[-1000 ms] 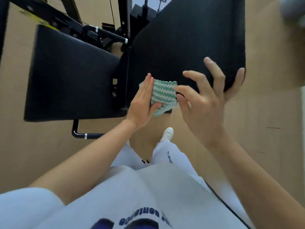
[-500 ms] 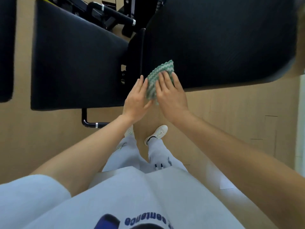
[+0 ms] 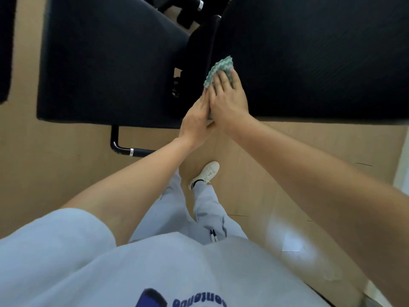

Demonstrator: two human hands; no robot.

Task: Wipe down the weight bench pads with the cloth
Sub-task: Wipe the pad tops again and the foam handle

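green-white cloth point(image 3: 219, 70) laid on right bench pad point(image 3: 309, 52) near its inner edge, shifted up from the rim vs 1 s ago. right hand point(image 3: 229, 100) is pressed flat on it, grip open; left hand point(image 3: 195, 120) alongside, open too. wiping judged just begun; left pad point(image 3: 106, 63) pending.

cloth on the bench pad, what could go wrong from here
The cloth sits at the inner edge of the right pad, beside the gap with the metal bracket; it could slide into that gap or snag there. The right hand presses flat on only part of the cloth and the left hand crowds beside it, so the cloth may bunch.
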